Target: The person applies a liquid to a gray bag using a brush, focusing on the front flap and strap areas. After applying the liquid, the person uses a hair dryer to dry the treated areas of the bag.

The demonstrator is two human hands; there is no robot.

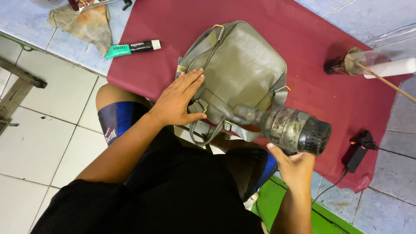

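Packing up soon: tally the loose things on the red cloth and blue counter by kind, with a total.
Backpack: 1
Heat gun, in the right hand: 1
Tube: 1
Rag: 1
Glass with stick: 1
White roll: 1
Black plug: 1
Total: 7
The left hand rests on the backpack.

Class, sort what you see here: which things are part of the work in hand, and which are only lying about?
In use:
left hand, flat on the olive backpack
right hand, holding the grimy heat gun
maroon cloth under the bag

Lying about:
green-and-black tube
stained rag
clear bottle with stick
black plug
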